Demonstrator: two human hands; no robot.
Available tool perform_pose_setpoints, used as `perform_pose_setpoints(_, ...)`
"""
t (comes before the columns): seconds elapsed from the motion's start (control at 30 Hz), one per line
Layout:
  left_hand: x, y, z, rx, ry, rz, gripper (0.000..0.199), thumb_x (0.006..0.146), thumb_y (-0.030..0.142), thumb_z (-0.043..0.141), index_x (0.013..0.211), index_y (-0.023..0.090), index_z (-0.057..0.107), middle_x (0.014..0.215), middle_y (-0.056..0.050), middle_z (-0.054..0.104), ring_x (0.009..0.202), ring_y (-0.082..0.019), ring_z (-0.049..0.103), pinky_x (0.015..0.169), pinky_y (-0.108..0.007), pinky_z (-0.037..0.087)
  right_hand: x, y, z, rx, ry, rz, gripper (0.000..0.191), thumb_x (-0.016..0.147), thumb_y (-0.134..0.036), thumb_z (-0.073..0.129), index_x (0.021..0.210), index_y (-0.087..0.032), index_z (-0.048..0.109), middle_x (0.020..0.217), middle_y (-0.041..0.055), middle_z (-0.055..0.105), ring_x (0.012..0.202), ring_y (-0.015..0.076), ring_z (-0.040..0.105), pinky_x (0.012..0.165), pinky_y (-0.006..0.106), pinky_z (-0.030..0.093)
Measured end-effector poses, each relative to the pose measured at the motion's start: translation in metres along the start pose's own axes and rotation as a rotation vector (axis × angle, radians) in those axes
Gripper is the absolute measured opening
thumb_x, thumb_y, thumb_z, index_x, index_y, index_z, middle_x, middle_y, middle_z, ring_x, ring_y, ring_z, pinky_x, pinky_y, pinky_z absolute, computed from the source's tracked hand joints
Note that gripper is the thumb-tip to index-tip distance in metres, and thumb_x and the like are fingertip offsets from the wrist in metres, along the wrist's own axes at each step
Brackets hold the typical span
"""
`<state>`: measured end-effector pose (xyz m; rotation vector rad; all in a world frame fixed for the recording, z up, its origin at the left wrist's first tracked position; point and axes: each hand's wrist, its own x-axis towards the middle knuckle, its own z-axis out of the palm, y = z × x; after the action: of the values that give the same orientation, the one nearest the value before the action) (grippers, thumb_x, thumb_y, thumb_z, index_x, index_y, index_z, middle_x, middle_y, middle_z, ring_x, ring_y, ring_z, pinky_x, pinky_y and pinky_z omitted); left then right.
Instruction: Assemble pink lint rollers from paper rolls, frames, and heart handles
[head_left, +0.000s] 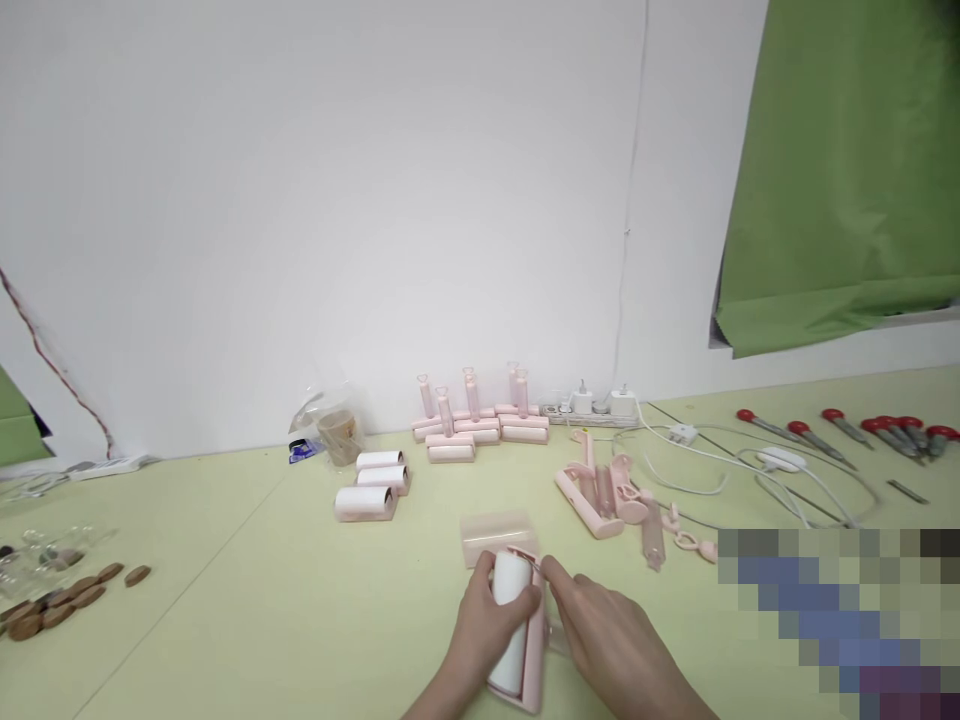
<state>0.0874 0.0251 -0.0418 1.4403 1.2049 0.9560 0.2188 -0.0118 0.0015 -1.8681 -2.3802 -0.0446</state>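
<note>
A white roll (pixel 510 650) lies lengthwise in a pink holder (pixel 535 660) near the table's front edge. My left hand (pixel 487 615) is wrapped round the roll from the left, its thumb across the front. On the right, my right hand (pixel 596 620) has its fingers closed at the holder's upper end; whether they pinch the holder's edge or a small part is too small to tell. A translucent pink cover (pixel 495 535) rests on the table just beyond the hands. Another clear piece (pixel 559 635) shows partly beneath my right hand.
White rolls (pixel 364 502) stand left of centre, by a plastic bag with a cup (pixel 340 437). Assembled pink rollers (pixel 451 450) line the wall. Pink parts (pixel 589 502), cables (pixel 720 490), a power strip (pixel 592 415) and red-handled tools (pixel 817 440) are at right; brown pieces (pixel 60 605) at left.
</note>
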Motion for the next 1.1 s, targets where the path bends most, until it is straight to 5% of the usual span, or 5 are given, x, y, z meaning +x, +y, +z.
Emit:
perform_pose_setpoints(0.17,0.007,-0.004,0.005,-0.099,0.000,-0.017,0.027,0.065,0.030,0.060,0.083,0.018,0.045,0.068,0.002,0.052,0.062,-0.013,0.049,0.058,-0.023,0.038,0.003,-0.001,-0.003,-0.031,-0.014,0.024,0.044,0.064,0.004,0.041,0.098,-0.022,0.049,0.062,0.0030,0.063,0.053,0.0194,0.062,0.039,0.024,0.015)
perform_pose_setpoints(0.37,0.012,-0.001,0.017,-0.107,0.020,-0.062,0.030,0.062,0.031,0.063,0.085,0.016,0.052,0.071,0.000,0.057,0.069,-0.017,0.052,0.062,-0.025,0.040,0.004,0.015,0.012,0.093,0.149,0.040,0.033,0.065,-0.004,0.045,0.090,-0.025,0.049,0.051,-0.0018,0.054,0.045,0.0165,0.057,0.040,0.023,0.017)
perform_pose_setpoints(0.67,0.019,0.009,0.035,0.097,-0.026,0.020,0.031,0.065,0.027,0.055,0.093,0.013,0.053,0.089,-0.007,0.061,0.081,-0.020,0.054,0.070,-0.027,0.041,-0.005,0.018,-0.002,0.004,-0.044,0.193,0.039,0.069,0.004,0.036,0.095,-0.020,0.053,0.068,0.0062,0.063,0.061,0.0214,0.062,0.043,0.024,0.017)
perform_pose_setpoints(1.1,0.025,0.018,0.055,0.237,0.105,-0.018,0.023,0.067,0.035,0.054,0.083,0.022,0.043,0.077,0.000,0.057,0.072,-0.019,0.053,0.059,-0.025,0.036,-0.003,0.027,-0.005,0.072,0.014,0.232,0.033,0.077,0.000,0.031,0.099,-0.017,0.050,0.065,0.0057,0.063,0.059,0.0200,0.061,0.042,0.024,0.017)
